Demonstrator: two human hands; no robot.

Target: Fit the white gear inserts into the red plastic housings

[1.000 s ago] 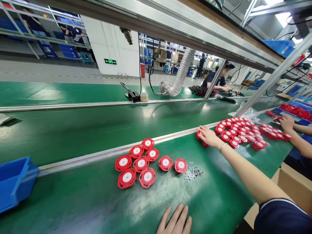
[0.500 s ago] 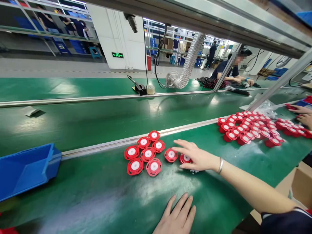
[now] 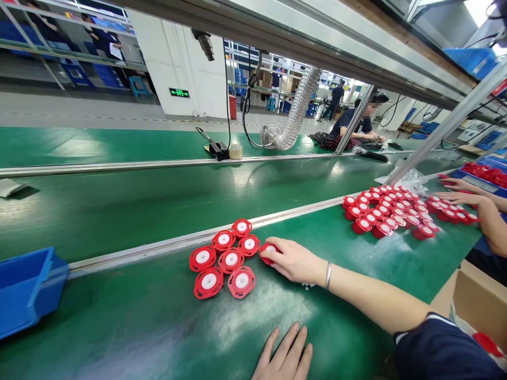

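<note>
My right hand (image 3: pixel 298 262), with a bangle at its wrist, is closed around a red round part with a white toothed disc (image 3: pixel 270 252) on the green bench. Its fingers and thumb cover most of the rim. Just to its left lies a cluster of several like red parts (image 3: pixel 231 260), white discs facing up. My left hand (image 3: pixel 283 356) rests palm down near the bottom edge, fingers spread and holding nothing; its wrist is out of view. Whatever lies beneath my right palm is hidden.
A large group of red parts (image 3: pixel 382 211) stands at the right, beside another person's hands (image 3: pixel 463 192). A blue bin (image 3: pixel 35 295) sits at the left. A metal rail (image 3: pixel 158 244) runs behind the parts; a slanted post (image 3: pixel 431 134) rises at the right.
My right hand has moved from hovering with fingers apart to closing on a red part near the cluster. My left hand stays flat. The view has shifted slightly.
</note>
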